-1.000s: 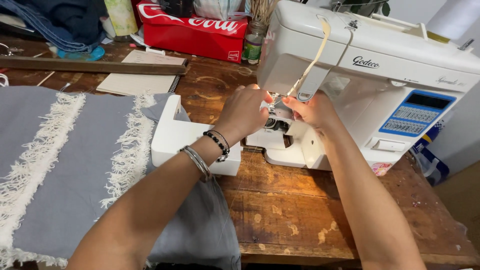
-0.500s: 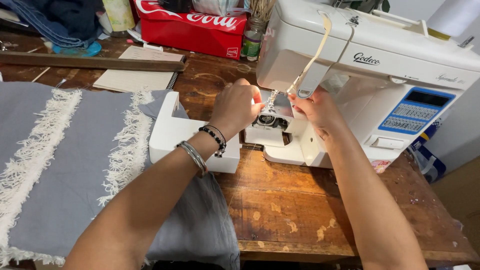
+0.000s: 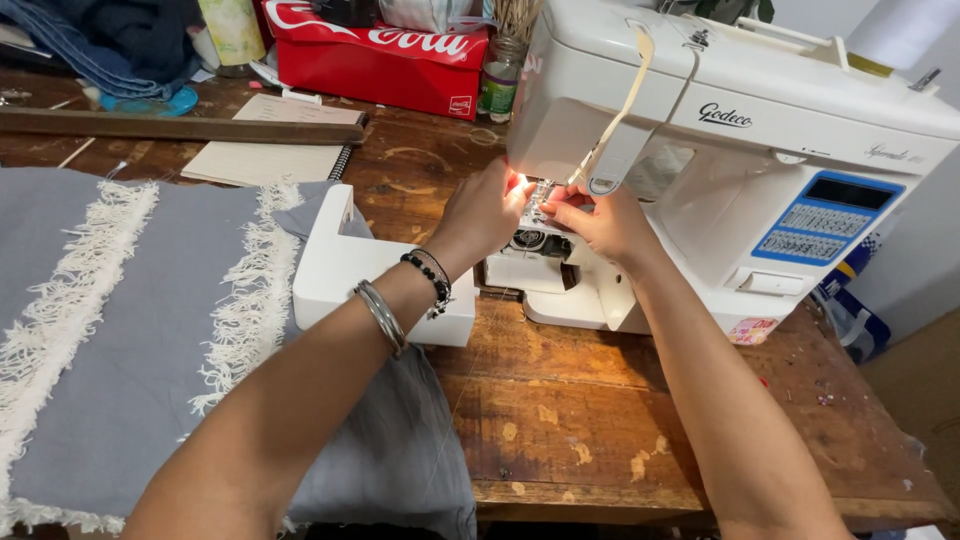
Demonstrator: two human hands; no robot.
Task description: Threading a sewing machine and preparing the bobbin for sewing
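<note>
Sewing machine needle area: my left hand and right hand pinch together there; I'd keep fingertips steady under its lamp.

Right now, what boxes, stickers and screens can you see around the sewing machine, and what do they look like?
Red rectangular cardboard box: back of the wooden table, white swirly lettering.
Blue button panel with a dark screen: front right of the white sewing machine, rectangular.
Small pink sticker: machine's lower right corner.
Glass jar with a green label: right of the red box.
Pale yellow-green container: left of the red box.
</note>
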